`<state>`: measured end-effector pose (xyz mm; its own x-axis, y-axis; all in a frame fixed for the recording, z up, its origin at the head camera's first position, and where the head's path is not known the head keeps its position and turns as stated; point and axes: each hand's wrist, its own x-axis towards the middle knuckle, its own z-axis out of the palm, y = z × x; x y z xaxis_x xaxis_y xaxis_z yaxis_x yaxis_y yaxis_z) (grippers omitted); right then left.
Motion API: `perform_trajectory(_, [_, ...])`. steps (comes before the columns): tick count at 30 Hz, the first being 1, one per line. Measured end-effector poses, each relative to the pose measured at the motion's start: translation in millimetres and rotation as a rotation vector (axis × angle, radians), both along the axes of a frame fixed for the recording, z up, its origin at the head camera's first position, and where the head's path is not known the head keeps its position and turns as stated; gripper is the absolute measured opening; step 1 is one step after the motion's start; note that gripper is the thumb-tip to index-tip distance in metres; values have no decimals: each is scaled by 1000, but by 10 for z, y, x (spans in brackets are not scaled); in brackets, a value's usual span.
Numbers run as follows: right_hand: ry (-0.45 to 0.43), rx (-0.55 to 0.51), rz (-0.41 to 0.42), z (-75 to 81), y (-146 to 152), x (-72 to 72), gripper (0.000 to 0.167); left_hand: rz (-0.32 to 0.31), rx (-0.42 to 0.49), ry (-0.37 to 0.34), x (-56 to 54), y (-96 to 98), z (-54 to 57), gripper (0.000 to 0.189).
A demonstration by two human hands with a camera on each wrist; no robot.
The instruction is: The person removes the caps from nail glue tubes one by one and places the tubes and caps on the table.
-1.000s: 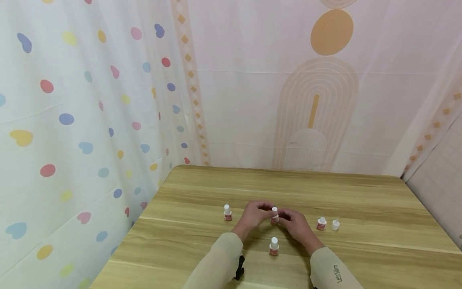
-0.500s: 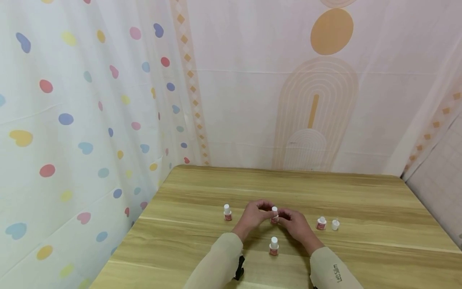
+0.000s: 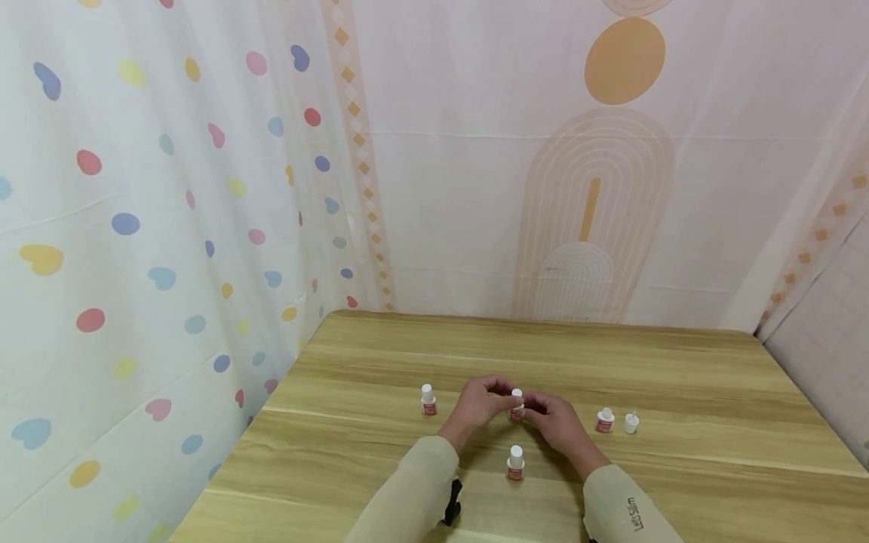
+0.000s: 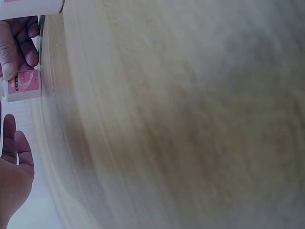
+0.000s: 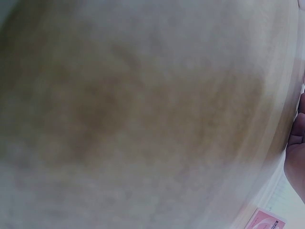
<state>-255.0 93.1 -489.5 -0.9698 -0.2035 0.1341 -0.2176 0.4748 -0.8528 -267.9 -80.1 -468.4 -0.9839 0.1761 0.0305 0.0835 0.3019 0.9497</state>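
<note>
In the head view, a small white bottle (image 3: pixel 517 394) with a red label stands upright between my hands. My left hand (image 3: pixel 483 405) reaches from the left, its thumb and fingers pinching the bottle's white cap. From the right, my right hand (image 3: pixel 557 424) holds the bottle's lower body between thumb and fingers. The left wrist view shows the right thumb lying on the pink-red label (image 4: pixel 26 82); the cap end runs out of that view. Nearer me stands a similar capped bottle (image 3: pixel 515 464).
Left of my hands is another capped bottle (image 3: pixel 428 400). To the right stand an uncapped bottle (image 3: pixel 605 421) and, beside it, a loose white cap (image 3: pixel 631 424) with a thin stem pointing up. All are on the wooden table (image 3: pixel 380 354), with patterned curtains (image 3: pixel 441 211) behind.
</note>
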Motion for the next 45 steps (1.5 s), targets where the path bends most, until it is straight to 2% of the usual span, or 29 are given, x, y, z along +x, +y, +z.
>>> perform_trajectory(11, [7, 0, 4, -16, -1, -6, 12, -12, 9, -4, -15, -32, -38, 21])
perform_trajectory(30, [15, 2, 7, -13, 5, -6, 13, -13, 27, -8, -8, -6, -18, 14])
perform_trajectory(45, [18, -3, 6, -8, 6, -7, 13, -9, -9, -13, -18, -11, -23, 16])
